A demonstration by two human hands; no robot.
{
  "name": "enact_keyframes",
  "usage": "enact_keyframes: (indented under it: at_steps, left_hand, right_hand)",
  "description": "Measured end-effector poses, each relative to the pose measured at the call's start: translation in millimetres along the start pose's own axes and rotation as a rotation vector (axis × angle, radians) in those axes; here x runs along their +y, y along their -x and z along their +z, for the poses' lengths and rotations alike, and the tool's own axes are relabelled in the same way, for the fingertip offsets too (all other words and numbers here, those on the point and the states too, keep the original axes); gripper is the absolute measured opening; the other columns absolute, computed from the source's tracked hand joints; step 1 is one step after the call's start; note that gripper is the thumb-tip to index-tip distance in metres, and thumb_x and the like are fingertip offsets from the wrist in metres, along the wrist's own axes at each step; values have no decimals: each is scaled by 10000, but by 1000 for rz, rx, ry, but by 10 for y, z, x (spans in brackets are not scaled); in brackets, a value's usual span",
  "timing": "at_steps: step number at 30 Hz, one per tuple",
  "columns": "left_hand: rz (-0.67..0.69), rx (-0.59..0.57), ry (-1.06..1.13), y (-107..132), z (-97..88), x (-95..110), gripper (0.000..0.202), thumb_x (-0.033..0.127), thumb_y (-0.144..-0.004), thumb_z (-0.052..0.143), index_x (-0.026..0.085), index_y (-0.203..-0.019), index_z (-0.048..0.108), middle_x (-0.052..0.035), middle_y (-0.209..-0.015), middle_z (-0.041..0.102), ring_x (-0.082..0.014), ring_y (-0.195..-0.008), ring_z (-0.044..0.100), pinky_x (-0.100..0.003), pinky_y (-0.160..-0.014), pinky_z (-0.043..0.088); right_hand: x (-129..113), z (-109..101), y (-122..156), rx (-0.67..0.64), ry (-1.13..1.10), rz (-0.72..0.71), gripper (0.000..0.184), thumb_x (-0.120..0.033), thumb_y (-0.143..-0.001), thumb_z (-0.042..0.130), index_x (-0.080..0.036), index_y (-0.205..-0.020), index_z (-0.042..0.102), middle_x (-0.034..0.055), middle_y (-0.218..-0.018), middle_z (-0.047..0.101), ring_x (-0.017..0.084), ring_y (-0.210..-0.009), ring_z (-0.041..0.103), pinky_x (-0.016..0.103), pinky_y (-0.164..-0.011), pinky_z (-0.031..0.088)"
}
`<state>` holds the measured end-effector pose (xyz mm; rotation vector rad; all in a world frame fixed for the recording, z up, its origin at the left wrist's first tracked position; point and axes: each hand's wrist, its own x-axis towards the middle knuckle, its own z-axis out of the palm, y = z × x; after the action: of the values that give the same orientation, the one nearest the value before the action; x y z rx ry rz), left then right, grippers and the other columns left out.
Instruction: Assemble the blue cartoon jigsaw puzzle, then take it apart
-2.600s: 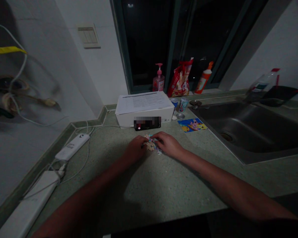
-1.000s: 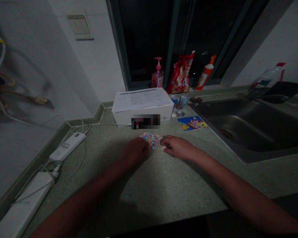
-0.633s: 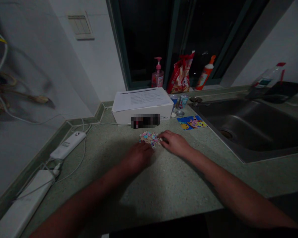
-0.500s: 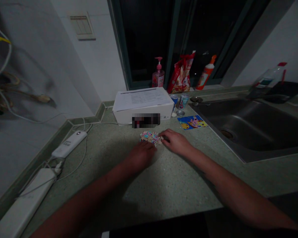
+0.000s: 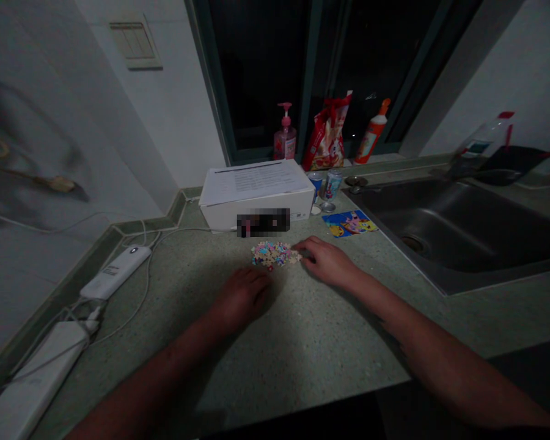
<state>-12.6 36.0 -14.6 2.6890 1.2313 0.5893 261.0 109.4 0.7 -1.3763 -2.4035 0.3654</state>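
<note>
A pile of tiny multicoloured jigsaw puzzle pieces (image 5: 275, 253) lies on the counter in front of the white box. My right hand (image 5: 325, 260) is at the pile's right edge, its fingertips touching the outer pieces, thumb apart from the fingers. My left hand (image 5: 242, 296) is just below and left of the pile, palm down with loosely bent fingers; nothing shows in it. One reddish piece (image 5: 270, 268) lies close to its fingertips. Beyond my right hand is a blue cartoon picture card (image 5: 349, 223), flat on the counter.
A white box (image 5: 256, 205) with a printed sheet stands behind the pile, a pixelated dark object before it. Cans (image 5: 332, 184) stand beside it. The sink (image 5: 462, 238) is on the right; a power bank (image 5: 115, 272) and cables lie left. Bottles line the windowsill.
My left hand has drawn back from the pile, left and toward me, uncovering its lower edge. My right hand stays at the right edge. The view has shifted slightly.
</note>
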Motion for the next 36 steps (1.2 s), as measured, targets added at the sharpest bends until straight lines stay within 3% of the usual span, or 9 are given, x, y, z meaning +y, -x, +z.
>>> enact_keyframes:
  at_steps: [5, 10, 16, 24, 29, 32, 36]
  left_hand:
    - [54, 7, 19, -16, 66, -6, 211, 157, -959, 604, 197, -1125, 728, -112, -1147, 750, -295, -1060, 671, -492, -942, 548]
    - [39, 37, 55, -23, 97, -24, 232, 144, -937, 611, 205, -1128, 728, -117, -1164, 744, -301, -1075, 668, -498, -948, 546]
    - [28, 29, 43, 9, 90, -28, 221, 142, -934, 610, 212, -1112, 722, -107, -1159, 745, -296, -1073, 666, -488, -949, 545]
    - [44, 31, 63, 15, 107, -38, 220, 128, -933, 611, 202, -1113, 715, -98, -1133, 748, -293, -1067, 660, -495, -956, 548]
    - [-47, 98, 148, 33, 128, -12, 179, 157, -959, 595, 205, -1086, 712, -94, -1077, 749, -275, -1031, 681, -474, -935, 557]
    - [-218, 170, 322, 35, 130, 37, 199, 199, -949, 623, 212, -1133, 698, -84, -1076, 740, -236, -977, 691, -414, -890, 573]
    - [-366, 221, 507, 28, 123, 102, 265, 262, -933, 649, 214, -1192, 673, -58, -1026, 734, -187, -848, 680, -334, -761, 568]
  right_hand:
    - [-51, 52, -3, -30, 12, 22, 181, -190, -921, 668, -198, -1089, 736, 84, -1092, 716, 228, -961, 698, 334, -852, 519]
    - [-86, 72, -41, 5, 39, 38, 182, -218, -958, 654, -199, -1122, 730, 88, -1108, 710, 223, -969, 699, 323, -833, 506]
    - [-60, -21, -20, -54, 95, 106, 156, -247, -947, 684, -198, -1079, 751, 97, -1105, 716, 234, -960, 703, 321, -815, 502]
    - [-46, 1, -22, -20, 132, 72, 201, -234, -978, 577, -196, -983, 774, 95, -988, 741, 222, -861, 694, 323, -762, 484]
    - [-3, 120, -52, 33, -254, 153, 199, -225, -948, 577, -195, -954, 774, 72, -939, 793, 207, -822, 708, 326, -759, 521]
    - [-136, 219, -26, -2, -543, 161, 179, -259, -934, 610, -189, -980, 768, 64, -939, 801, 191, -827, 712, 320, -772, 541]
    - [-364, 337, 42, -108, -736, 116, 137, -273, -892, 670, -193, -956, 762, 33, -827, 769, 160, -720, 669, 290, -683, 517]
